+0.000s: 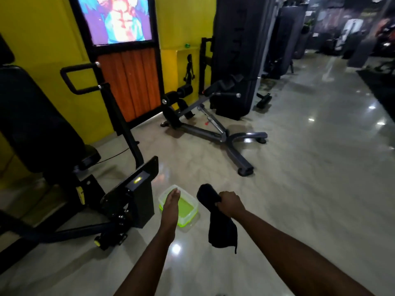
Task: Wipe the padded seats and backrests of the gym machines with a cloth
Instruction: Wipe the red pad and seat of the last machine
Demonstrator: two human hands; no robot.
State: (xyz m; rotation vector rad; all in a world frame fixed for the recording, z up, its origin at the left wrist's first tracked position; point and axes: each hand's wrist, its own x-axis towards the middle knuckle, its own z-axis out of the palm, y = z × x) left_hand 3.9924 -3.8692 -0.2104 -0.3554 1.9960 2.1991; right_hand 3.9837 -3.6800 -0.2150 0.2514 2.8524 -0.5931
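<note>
My right hand [229, 202] grips the black cloth [223, 229]; my left hand [171, 205], fingers straight, hangs over the tub [190, 217] at the cloth's nine o'clock.

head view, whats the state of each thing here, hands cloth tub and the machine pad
left hand, open, fingers straight, over the tub
right hand, gripping the cloth
cloth, bunched in the fist, tail hanging free
tub, on the floor, lidless, green inside
machine pad, untouched

Right hand [229, 202] gripping black cloth [222, 229], left hand [171, 205] outstretched over green tub [189, 212] — glossy floor [299, 167]
</note>
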